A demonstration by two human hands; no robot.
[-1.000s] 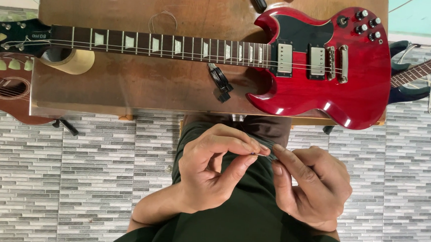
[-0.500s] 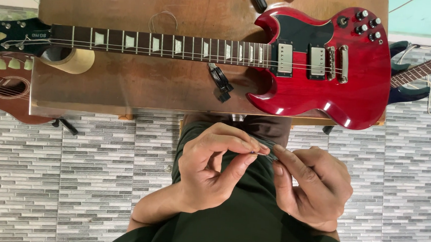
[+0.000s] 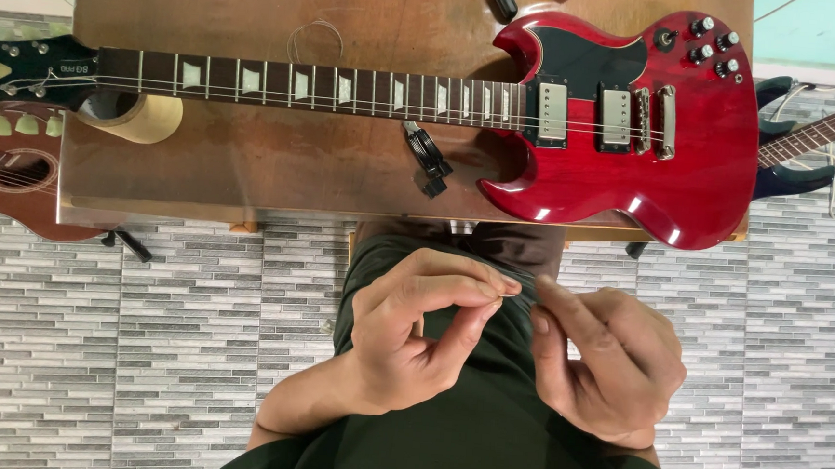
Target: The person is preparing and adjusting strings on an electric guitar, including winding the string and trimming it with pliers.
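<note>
— What differs from before?
— Nothing I see: my left hand [image 3: 411,340] and right hand [image 3: 603,362] stay pinched fingertip to fingertip over my lap; what they pinch, I cannot tell.
— Room?
— Open floor either side. Beyond, the red guitar [image 3: 627,131] overhangs the desk's [image 3: 248,166] near right edge.

Whatever the left hand [image 3: 421,336] and right hand [image 3: 603,362] pinch between their fingers is too small to tell.

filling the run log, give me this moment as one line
left hand: fingertips pinched, held object too thin to identify | right hand: fingertips pinched beside left | red electric guitar: flat on wooden table, untouched
</note>
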